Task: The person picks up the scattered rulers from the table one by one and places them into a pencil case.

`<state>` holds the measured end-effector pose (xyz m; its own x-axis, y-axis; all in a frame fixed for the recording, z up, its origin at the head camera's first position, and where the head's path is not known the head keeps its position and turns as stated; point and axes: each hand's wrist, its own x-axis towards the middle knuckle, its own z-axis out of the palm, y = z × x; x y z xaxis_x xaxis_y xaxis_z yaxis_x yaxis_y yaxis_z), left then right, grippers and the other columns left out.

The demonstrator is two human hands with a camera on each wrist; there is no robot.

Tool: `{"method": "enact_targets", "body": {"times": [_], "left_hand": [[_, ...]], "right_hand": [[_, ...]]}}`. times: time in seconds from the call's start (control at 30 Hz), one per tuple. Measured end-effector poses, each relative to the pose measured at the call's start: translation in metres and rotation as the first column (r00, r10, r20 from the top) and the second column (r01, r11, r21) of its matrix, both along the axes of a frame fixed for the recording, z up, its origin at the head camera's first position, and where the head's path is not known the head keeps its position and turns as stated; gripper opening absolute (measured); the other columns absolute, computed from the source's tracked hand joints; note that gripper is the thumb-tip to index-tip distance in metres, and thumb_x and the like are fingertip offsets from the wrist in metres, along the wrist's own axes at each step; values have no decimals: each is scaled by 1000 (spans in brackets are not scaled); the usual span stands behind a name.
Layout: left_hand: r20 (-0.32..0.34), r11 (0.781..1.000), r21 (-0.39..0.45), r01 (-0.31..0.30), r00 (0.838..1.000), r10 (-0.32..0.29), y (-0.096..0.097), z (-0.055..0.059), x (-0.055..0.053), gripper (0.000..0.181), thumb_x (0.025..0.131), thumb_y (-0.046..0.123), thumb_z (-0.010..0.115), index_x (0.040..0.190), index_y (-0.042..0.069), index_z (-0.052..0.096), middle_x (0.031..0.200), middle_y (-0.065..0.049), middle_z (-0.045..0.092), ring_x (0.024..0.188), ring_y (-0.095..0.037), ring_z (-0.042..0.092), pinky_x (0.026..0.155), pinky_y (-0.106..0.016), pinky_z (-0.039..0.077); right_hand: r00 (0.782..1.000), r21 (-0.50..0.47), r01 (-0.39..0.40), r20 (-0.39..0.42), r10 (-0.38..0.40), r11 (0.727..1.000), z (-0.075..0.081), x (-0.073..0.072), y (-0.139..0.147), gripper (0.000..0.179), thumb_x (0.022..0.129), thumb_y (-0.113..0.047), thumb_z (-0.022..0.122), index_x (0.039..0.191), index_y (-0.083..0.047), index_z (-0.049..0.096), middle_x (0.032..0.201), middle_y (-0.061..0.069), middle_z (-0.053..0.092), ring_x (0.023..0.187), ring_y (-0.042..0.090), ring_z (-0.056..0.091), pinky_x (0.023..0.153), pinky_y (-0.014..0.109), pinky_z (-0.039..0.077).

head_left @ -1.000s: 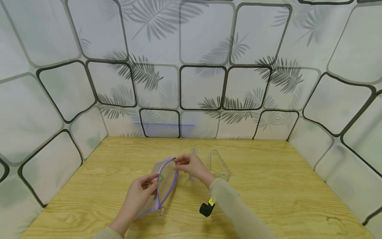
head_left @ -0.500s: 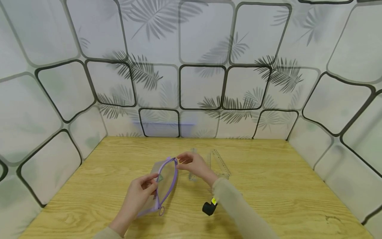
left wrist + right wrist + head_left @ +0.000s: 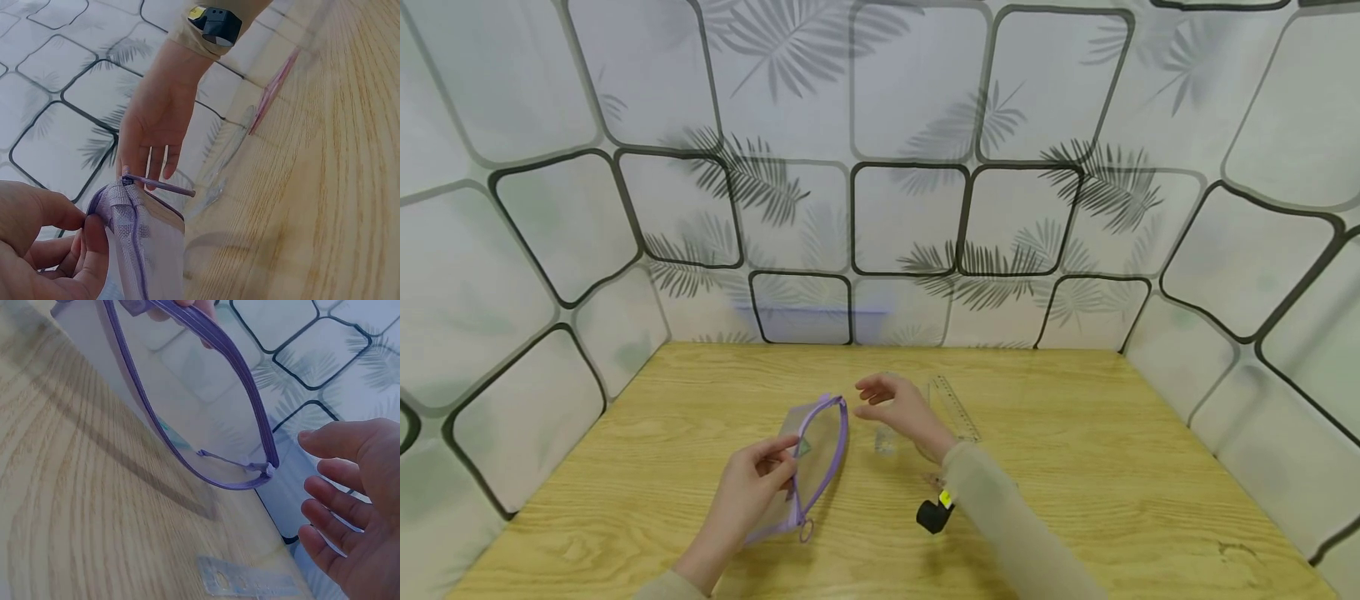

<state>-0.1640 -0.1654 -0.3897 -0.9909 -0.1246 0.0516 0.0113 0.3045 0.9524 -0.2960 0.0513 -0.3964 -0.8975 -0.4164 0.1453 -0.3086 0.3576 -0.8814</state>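
Pinching rim of gaping purple-trimmed pouch (image 3: pixel 835 463), left hand (image 3: pixel 757 475) — right hand (image 3: pixel 901 410) free, fingers loosely parted, just beside it

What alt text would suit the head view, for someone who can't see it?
A person's left hand pinches the edge of an open, purple-trimmed pouch at a wooden table, while the right hand hovers off its far end. A clear, ruler-marked piece lies partly behind the right hand.

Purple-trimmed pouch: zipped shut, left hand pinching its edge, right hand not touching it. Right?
Not zipped shut: the right wrist view shows the purple-trimmed pouch gaping open. The left hand pinches its edge, and the right hand isn't touching it.
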Motion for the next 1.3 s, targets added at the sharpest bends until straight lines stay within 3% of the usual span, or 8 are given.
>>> {"method": "enact_targets", "body": {"times": [0.27,0.67,0.97,1.3], "left_hand": [[9,1000,-10,-10,1000,10,0,-1,0,34,91,-2,61,125,-6,63,90,-10,63,73,-8,60,67,-20,60],[1,1000,-12,-3,1000,3,0,-1,0,34,91,-2,61,124,-6,64,90,-10,64,72,-8,61,67,-20,61],[2,1000,-10,-6,1000,7,0,0,0,33,91,-3,62,124,-6,64,88,-9,64,71,-7,60,66,-20,60],[1,1000,-14,-13,1000,13,1,-1,-1,33,90,-3,62,123,-6,65,89,-10,65,70,-7,60,65,-19,60]], "right_hand": [[996,36,14,-90,-10,999,1,-6,13,35,89,-16,72,122,-6,64,120,23,65,105,29,64,92,39,56],[992,77,101,-85,-94,992,-6,-18,38,35,90,-22,72,123,-14,65,121,15,66,105,23,63,93,41,55],[986,115,115,-135,-99,987,-16,-26,61,40,91,-25,71,128,-13,62,124,15,65,107,23,63,94,43,55],[984,143,143,-123,-126,979,-22,-33,82,41,93,-24,69,130,-12,60,124,16,64,107,25,62,93,46,54]]}}
